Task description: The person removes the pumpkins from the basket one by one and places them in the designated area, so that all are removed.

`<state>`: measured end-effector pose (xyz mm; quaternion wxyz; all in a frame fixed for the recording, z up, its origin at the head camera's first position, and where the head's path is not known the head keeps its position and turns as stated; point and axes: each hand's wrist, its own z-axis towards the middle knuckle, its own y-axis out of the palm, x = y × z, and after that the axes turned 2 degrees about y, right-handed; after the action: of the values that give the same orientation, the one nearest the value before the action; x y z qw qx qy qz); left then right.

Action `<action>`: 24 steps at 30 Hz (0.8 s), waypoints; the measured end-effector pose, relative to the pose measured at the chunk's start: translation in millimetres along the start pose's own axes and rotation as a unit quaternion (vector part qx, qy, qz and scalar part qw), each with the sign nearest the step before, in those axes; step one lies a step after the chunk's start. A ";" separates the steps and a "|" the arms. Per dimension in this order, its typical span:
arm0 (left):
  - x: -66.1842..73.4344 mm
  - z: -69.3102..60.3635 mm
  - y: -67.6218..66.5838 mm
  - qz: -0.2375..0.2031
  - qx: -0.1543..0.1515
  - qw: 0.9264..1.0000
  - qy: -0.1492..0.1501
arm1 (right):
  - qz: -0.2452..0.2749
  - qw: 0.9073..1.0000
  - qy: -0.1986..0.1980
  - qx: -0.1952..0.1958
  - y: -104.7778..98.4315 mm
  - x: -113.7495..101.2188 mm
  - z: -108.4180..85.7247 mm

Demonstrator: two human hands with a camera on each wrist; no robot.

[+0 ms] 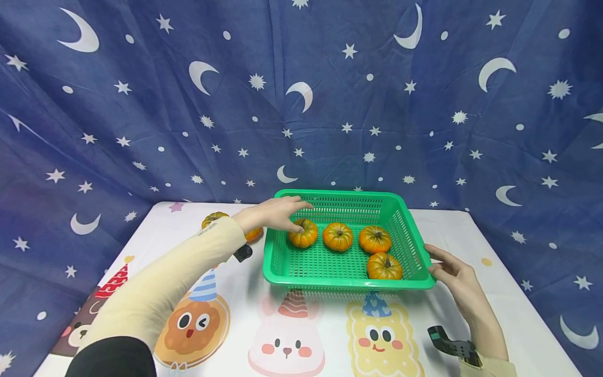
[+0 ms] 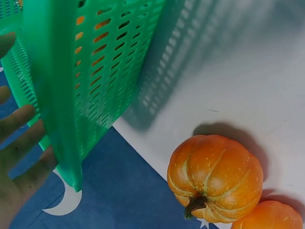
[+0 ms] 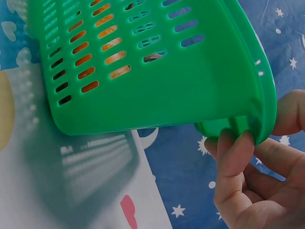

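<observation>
A green plastic basket [image 1: 348,284] holds several small orange pumpkins [image 1: 337,237]. My left hand [image 1: 278,213] reaches over its left rim with fingers extended. The thumb is by the leftmost pumpkin [image 1: 305,233]; whether they touch I cannot tell. In the left wrist view, spread fingers [image 2: 28,164] show beyond the basket wall [image 2: 109,62], with nothing visible in them. At the right end, my right hand [image 1: 454,277] grips the basket's rim. The right wrist view shows its curled fingers [image 3: 236,152] and thumb around the rim's corner.
Two more pumpkins lie left of the basket, one [image 1: 254,234] close to it and another [image 1: 214,217] partly behind the left forearm. A white tablecloth [image 1: 245,309] with cartoon prints covers the table. Behind hangs a blue curtain [image 1: 330,104] with moons and stars.
</observation>
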<state>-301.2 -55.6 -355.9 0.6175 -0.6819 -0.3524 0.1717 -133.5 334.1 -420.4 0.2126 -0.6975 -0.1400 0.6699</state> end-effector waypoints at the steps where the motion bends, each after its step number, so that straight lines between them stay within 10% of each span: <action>1: 0.0 1.6 0.7 0.000 -0.004 1.000 -0.002 | 0.000 1.000 -0.001 0.000 0.0 0.0 -0.1; 24: -4.7 20.6 28.5 0.048 -0.040 0.998 -0.021 | 0.005 1.000 -0.010 0.000 -0.1 1.8 0.4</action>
<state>-310.6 -43.7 -388.0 0.5737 -0.7182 -0.3387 0.2008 -133.7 335.0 -421.9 0.2072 -0.6914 -0.1385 0.6781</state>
